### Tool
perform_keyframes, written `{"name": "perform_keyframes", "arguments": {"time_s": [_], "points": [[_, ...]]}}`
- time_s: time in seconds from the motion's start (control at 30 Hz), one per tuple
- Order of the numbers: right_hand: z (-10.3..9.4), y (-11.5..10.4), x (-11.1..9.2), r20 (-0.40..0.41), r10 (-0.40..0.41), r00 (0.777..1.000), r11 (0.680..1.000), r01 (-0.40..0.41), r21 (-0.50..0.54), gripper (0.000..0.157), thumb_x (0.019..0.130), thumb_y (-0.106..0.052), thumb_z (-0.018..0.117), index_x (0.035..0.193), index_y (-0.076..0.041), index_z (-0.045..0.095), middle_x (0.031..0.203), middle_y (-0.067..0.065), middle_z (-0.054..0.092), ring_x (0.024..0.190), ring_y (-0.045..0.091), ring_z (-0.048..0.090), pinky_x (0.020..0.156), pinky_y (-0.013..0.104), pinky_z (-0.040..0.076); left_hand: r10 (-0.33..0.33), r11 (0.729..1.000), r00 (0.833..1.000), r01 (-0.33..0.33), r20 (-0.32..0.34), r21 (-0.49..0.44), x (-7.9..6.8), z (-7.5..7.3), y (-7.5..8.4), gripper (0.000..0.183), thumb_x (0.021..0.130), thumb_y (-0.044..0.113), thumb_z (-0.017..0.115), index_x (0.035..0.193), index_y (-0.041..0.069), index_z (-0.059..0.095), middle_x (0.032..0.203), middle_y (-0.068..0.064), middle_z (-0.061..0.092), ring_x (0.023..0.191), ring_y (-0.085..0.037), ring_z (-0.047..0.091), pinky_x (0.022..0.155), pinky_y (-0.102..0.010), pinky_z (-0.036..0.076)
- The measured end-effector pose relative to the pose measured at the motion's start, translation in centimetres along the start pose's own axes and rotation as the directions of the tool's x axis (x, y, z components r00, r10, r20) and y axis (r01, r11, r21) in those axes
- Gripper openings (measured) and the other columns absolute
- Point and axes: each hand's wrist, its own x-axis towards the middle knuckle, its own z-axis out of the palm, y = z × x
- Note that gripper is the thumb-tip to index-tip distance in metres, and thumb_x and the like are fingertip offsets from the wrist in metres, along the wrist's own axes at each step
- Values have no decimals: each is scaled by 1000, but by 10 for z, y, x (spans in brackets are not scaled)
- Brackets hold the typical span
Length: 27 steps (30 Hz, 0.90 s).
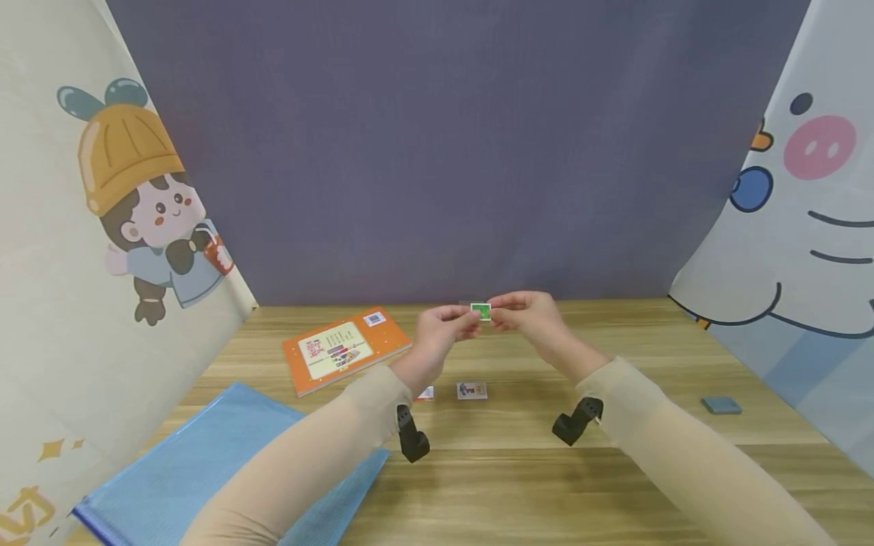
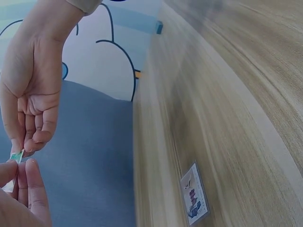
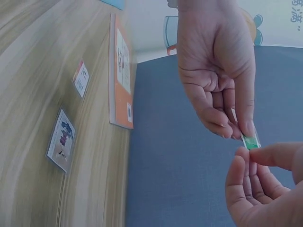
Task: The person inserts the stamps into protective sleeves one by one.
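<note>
Both hands hold one small green stamp-like card (image 1: 482, 310) with a white border, raised above the far side of the table. My left hand (image 1: 437, 341) pinches its left side between thumb and fingers, and a clear sleeve edge shows beside it. Thumb and forefinger of my right hand (image 1: 536, 324) pinch the opposite side. In the right wrist view the green card (image 3: 251, 142) sits between the two sets of fingertips, partly covered by them. Below the hands, a pictured stamp in a clear sleeve (image 1: 472, 390) lies flat on the table.
A second small red-and-white card (image 3: 81, 78) lies left of the sleeved stamp. Farther left is an orange booklet (image 1: 396, 334), with a blue mesh zip pouch (image 1: 225, 455) nearer the body. A small blue-grey block (image 1: 721, 406) rests at the right. A dark cloth hangs behind the table.
</note>
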Motion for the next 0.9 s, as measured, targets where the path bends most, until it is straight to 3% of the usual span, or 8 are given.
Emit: {"name": "perform_keyframes", "arguments": {"time_s": [0.3, 0.47, 0.9], "points": [[4, 1, -1, -22, -20, 1000, 1000, 20, 8, 29, 92, -6, 64, 116, 11, 61, 95, 10, 72, 78, 13, 67, 80, 29, 59, -10, 1000, 1000, 10, -4, -8, 0, 0, -1, 24, 88, 8, 70, 108, -6, 67, 95, -13, 70, 70, -10, 68, 78, -26, 60], [5, 0, -2, -23, -17, 1000, 1000, 17, 14, 29, 92, -6, 64, 116, 11, 61, 93, 9, 72, 76, 11, 67, 79, 28, 59, -7, 1000, 1000, 7, -6, -6, 0, 1, -2, 24, 88, 8, 70, 108, -6, 67, 97, -14, 71, 70, -10, 68, 79, -27, 60], [-2, 5, 3, 121, -15, 993, 998, 8, 61, 32, 93, -5, 62, 120, 11, 58, 96, 5, 71, 86, 15, 69, 89, 33, 58, 29, 999, 1000, -29, 6, -43, 0, -1, -2, 24, 86, 0, 70, 108, -7, 64, 84, -8, 72, 65, -9, 67, 71, -25, 61]]}}
